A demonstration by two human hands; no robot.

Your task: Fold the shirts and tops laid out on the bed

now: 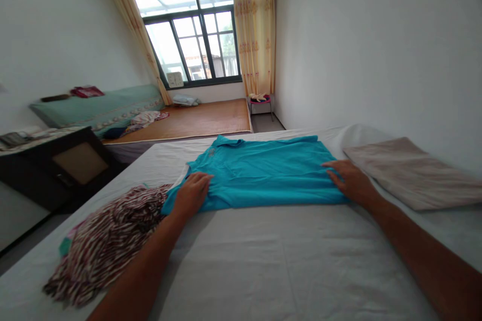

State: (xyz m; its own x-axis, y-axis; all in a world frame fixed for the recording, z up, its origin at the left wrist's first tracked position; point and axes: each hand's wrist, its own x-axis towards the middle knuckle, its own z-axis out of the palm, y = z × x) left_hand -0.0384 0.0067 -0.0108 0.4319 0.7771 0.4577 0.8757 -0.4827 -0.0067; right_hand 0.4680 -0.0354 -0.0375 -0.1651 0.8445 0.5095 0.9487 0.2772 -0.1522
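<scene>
A turquoise collared shirt lies sideways across the white bed sheet, folded over lengthwise, its collar at the far left. My left hand rests on the shirt's left part, near the shoulder and sleeve, with the fingers laid on the cloth. At the opposite end, my right hand touches the hem side with thumb and fingers apart. Light wrinkles run through the fabric between the hands. The underside of the shirt is hidden.
A striped, crumpled garment heap lies left of the shirt. To the right is a folded beige cloth by the wall. Beyond stand a dark cabinet, a second bed with a brown mat, and a small pink stool.
</scene>
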